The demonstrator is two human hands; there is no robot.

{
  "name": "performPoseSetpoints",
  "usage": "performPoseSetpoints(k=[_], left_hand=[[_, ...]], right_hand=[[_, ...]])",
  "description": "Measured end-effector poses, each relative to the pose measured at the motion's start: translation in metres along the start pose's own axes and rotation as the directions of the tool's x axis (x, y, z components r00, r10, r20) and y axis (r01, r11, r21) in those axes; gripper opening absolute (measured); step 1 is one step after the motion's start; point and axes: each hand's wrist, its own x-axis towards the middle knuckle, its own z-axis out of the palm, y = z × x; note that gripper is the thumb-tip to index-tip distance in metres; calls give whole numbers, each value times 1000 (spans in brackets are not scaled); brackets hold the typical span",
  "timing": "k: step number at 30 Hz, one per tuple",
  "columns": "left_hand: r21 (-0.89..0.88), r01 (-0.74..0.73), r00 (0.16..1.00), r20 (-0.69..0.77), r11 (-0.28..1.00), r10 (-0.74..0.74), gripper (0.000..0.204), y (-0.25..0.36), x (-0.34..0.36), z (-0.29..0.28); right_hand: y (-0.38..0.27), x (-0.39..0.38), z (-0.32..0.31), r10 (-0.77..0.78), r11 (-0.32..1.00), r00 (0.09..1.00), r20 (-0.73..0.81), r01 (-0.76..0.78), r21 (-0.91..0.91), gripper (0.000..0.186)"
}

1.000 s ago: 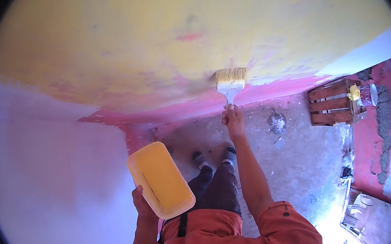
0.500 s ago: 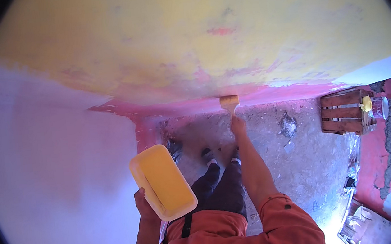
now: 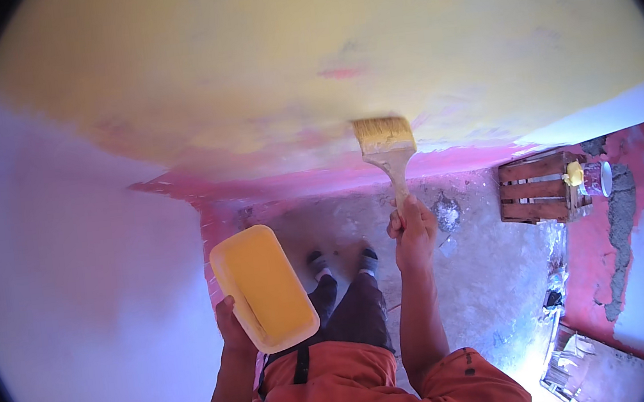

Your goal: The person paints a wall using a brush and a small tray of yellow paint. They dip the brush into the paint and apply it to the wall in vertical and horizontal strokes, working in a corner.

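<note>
My right hand (image 3: pixel 413 231) is closed around the handle of a wide paintbrush (image 3: pixel 388 141). The bristles, coated in yellow, rest against the wall (image 3: pixel 244 60), which is mostly yellow with pink patches showing through and a pink band along its bottom. In my left hand (image 3: pixel 231 324) is a shallow rectangular tray (image 3: pixel 298 298) with a pale rim and yellow paint inside. That hand grips the tray's left edge near my waist; the fingers beneath it are hidden.
A wooden crate (image 3: pixel 533 191) stands at the right against the wall, with a small bucket (image 3: pixel 594 179) and a yellow lump (image 3: pixel 573 173) on it. A white wall (image 3: pixel 88 288) rises on my left. The concrete floor (image 3: pixel 473 295) has a whitish splotch. Clutter (image 3: pixel 570 355) lies at lower right.
My right hand has raised the brush from the low pink band up to the yellow part of the wall. The tray stays in my left hand, slightly shifted; the view has moved a little.
</note>
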Motion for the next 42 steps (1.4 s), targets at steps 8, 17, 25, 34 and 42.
performPoseSetpoints(k=[8,17,25,34,42], left_hand=[[1,53,997,52,999,-53,70,-20,-7,19],[69,-72,994,-72,995,77,68,-57,-36,43],[19,-138,964,-228,990,138,61,-89,-66,45],[127,-163,979,-100,978,176,65,-112,-56,71],[-68,-88,996,-22,994,87,64,-130,-33,96]], right_hand=[[37,39,-27,-243,947,966,85,255,-193,36],[263,138,-157,-115,809,993,-29,77,-582,36],[251,169,-191,270,801,950,-159,-313,-511,38],[124,129,-168,98,979,995,-33,-102,-178,36],[17,76,-150,-136,988,986,101,142,-57,32]])
